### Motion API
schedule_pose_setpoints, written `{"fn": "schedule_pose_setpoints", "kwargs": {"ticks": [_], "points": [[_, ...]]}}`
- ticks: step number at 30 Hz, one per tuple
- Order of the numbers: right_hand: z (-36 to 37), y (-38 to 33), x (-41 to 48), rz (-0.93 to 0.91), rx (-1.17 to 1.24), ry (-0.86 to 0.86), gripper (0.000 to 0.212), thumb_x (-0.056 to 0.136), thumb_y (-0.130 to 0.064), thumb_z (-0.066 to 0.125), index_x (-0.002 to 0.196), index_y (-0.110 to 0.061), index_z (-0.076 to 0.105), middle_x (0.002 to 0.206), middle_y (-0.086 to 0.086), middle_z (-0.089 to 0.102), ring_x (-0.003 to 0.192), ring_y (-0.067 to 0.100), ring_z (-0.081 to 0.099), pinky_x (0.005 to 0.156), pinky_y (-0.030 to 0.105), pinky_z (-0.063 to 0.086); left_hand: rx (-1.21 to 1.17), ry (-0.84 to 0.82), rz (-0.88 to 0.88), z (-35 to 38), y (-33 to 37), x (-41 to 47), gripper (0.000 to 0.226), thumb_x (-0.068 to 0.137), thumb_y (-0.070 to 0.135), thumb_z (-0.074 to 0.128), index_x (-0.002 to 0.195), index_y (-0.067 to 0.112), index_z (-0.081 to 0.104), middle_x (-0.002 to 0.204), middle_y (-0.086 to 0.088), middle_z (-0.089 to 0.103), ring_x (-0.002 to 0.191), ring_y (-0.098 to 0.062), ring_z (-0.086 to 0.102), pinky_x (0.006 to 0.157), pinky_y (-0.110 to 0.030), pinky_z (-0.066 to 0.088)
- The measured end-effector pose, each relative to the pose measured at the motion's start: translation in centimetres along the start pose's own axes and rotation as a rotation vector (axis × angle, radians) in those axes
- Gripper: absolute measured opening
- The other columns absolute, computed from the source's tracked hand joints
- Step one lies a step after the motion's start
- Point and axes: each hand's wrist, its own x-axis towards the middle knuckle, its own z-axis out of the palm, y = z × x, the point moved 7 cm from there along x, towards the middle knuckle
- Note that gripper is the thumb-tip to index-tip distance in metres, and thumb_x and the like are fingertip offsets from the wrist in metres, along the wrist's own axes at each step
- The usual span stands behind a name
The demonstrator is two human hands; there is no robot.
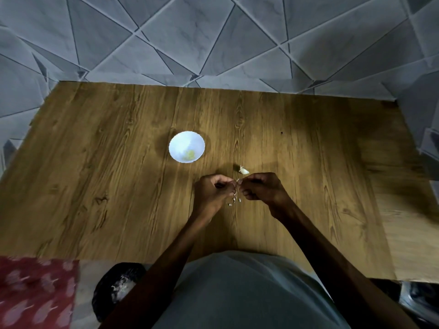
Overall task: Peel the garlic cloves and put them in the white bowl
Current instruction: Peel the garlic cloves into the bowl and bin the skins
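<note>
The white bowl stands on the wooden table left of centre, with pale yellowish garlic inside near its front wall. Just in front of it, my left hand and my right hand meet fingertip to fingertip and pinch a small garlic clove, mostly hidden between the fingers. Bits of papery skin hang or lie just below the fingertips. An unpeeled clove lies on the table just beyond my right hand.
A grey tiled wall rises behind the table's far edge. Below the near edge at left sits a dark bin with skin scraps inside, beside a red patterned cloth. A metal object shows at bottom right.
</note>
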Motion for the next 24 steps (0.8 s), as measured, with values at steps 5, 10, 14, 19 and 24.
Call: {"fn": "schedule_pose_setpoints", "kwargs": {"ticks": [5,10,14,19,24], "points": [[-0.2,-0.2,0.1,-0.062,-0.042,-0.015,0.010,0.088,-0.013,0.072,0.094,-0.005,0.075,0.083,0.014,0.074,0.065,0.010,0.065,0.064,0.023,0.054,-0.188,-0.089,-0.175,0.4,-1.5,0.2,0.012,0.085,0.005,0.072,0.095,0.000,0.072,0.083,-0.011,0.074,0.079,-0.022,0.073,0.076,-0.028,0.059],[-0.2,-0.3,0.2,-0.109,-0.076,-0.035,0.007,0.088,-0.013,0.070,0.093,-0.008,0.074,0.083,0.008,0.074,0.070,0.011,0.065,0.065,0.022,0.054,-0.287,-0.147,-0.280,0.6,-1.7,0.1,0.017,0.086,0.003,0.069,0.101,-0.005,0.070,0.093,-0.018,0.073,0.083,-0.024,0.072,0.080,-0.028,0.059],[-0.2,-0.6,0.3,-0.155,-0.127,-0.042,0.006,0.091,-0.013,0.067,0.091,-0.011,0.073,0.084,0.005,0.073,0.073,0.011,0.066,0.066,0.023,0.053,-0.372,-0.138,-0.358,0.7,-1.9,-0.1,0.021,0.087,0.002,0.068,0.105,-0.008,0.069,0.089,-0.016,0.074,0.077,-0.017,0.073,0.069,-0.020,0.057],[-0.2,-1.8,-0.2,-0.333,-0.237,-0.024,0.006,0.091,-0.011,0.065,0.088,-0.010,0.070,0.081,0.002,0.071,0.075,0.011,0.065,0.069,0.020,0.051,-0.588,-0.165,-0.566,1.5,-2.3,-0.5,0.007,0.088,-0.001,0.064,0.091,-0.002,0.070,0.080,-0.013,0.074,0.069,-0.014,0.072,0.065,-0.018,0.058],[-0.1,-3.2,-0.7,-0.549,-0.368,0.038,0.004,0.089,-0.007,0.067,0.087,-0.010,0.069,0.079,-0.005,0.069,0.076,0.006,0.066,0.069,0.015,0.052,-0.786,-0.181,-0.725,2.2,-2.5,-1.1,0.011,0.091,-0.002,0.059,0.086,-0.005,0.068,0.073,-0.016,0.071,0.060,-0.015,0.071,0.055,-0.017,0.057]]}}
